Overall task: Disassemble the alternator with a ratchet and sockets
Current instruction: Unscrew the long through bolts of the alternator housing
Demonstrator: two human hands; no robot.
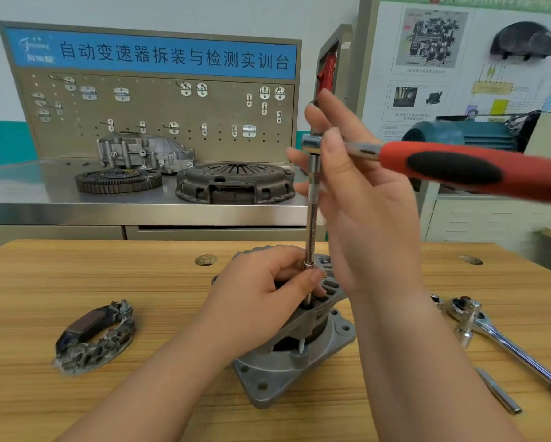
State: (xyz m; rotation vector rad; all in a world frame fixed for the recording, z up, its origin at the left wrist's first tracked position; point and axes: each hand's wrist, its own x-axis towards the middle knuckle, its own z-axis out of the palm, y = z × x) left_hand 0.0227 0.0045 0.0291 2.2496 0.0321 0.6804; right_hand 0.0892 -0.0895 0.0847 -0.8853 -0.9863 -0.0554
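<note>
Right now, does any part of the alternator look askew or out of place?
Yes. The upper housing sits tilted on the lower housing; a dark gap with a bolt shows between them. It looks partly lifted, not seated. The left hand grips the extension bar, the right hand the ratchet.

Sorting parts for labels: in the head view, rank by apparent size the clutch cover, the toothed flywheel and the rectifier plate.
1. Clutch cover.
2. Toothed flywheel and rectifier plate: alike in span, and the rectifier plate lies much nearer the camera, so unranked.
</note>
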